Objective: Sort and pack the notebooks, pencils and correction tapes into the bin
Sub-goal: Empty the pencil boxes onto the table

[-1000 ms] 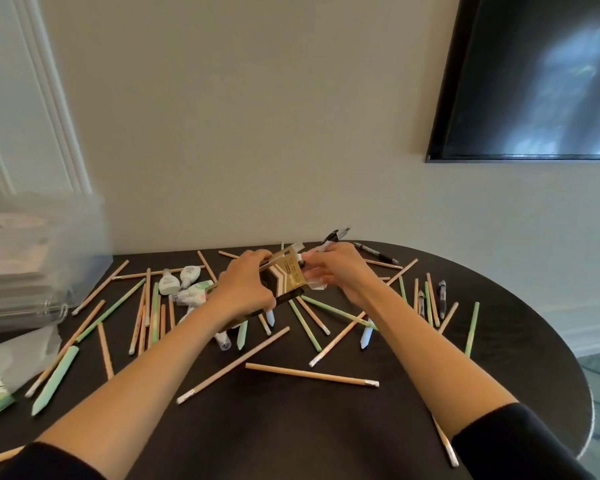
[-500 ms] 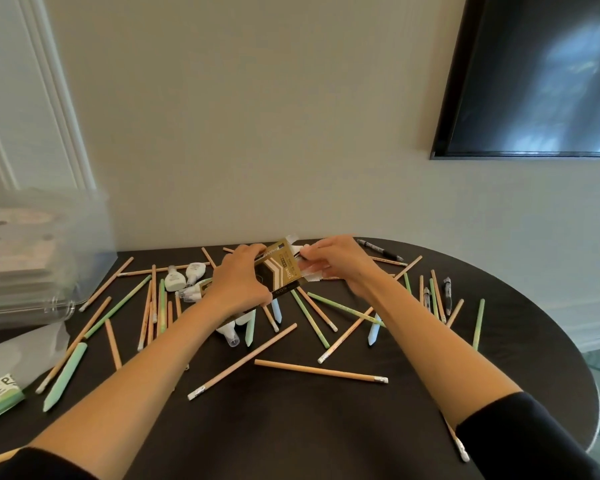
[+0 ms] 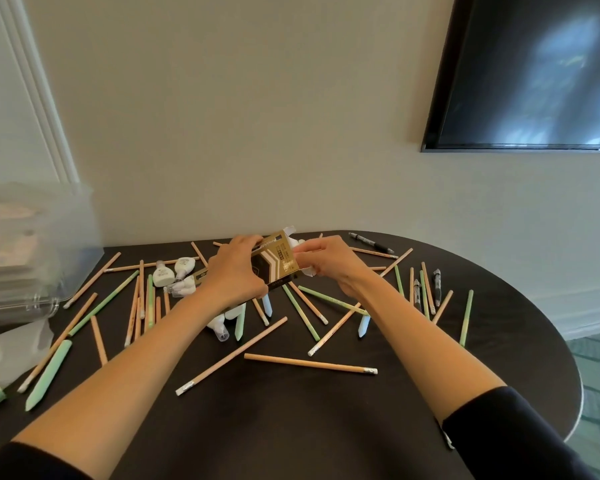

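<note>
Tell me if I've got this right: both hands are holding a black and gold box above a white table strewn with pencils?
Not quite. The head view shows the table is black, not white. The rest stands: the left hand and right hand hold the black and gold box above scattered pencils.

Both hands [image 3: 238, 271] [image 3: 329, 261] meet, fingers curled, forearms extended.

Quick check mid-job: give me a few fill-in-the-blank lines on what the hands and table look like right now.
1. The left hand holds a black-and-gold ____ above the table.
2. The right hand pinches something ____ in colour at the box's open end.
3. The clear bin sits at the table's ____ edge.
4. The screen hangs on the ____.

Missing words: box; white; left; wall
</note>
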A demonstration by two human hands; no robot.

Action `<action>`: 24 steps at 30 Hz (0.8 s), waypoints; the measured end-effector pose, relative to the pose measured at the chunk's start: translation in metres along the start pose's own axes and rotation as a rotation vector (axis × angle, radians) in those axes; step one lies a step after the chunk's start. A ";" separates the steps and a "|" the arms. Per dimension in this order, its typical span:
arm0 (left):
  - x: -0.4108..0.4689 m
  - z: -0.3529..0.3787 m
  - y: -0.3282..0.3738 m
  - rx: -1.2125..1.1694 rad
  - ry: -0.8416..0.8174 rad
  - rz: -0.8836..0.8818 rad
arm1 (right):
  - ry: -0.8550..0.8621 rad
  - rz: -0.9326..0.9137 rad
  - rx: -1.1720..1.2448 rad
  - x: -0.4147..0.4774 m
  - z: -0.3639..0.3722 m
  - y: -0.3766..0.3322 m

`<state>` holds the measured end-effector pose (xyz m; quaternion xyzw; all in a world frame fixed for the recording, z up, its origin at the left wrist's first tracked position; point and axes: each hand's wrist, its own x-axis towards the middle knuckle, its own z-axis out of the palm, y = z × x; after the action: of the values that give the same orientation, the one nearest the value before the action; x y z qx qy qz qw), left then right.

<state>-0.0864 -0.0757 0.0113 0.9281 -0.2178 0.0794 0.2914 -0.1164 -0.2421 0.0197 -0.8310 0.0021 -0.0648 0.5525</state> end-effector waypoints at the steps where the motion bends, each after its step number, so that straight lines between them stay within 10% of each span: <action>1: 0.000 0.002 0.003 0.014 -0.009 0.008 | -0.004 0.011 -0.007 -0.001 -0.002 0.002; 10: 0.009 0.018 0.022 0.085 -0.115 0.017 | 0.164 0.095 0.026 -0.007 -0.046 0.039; 16: 0.015 0.032 0.030 0.071 -0.140 0.031 | 0.403 0.481 -0.688 -0.014 -0.107 0.100; 24: 0.021 0.050 0.039 0.065 -0.167 0.030 | 0.462 0.589 -0.819 -0.017 -0.112 0.124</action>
<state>-0.0840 -0.1402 -0.0040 0.9371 -0.2523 0.0130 0.2409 -0.1376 -0.3921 -0.0536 -0.9063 0.3807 -0.0819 0.1641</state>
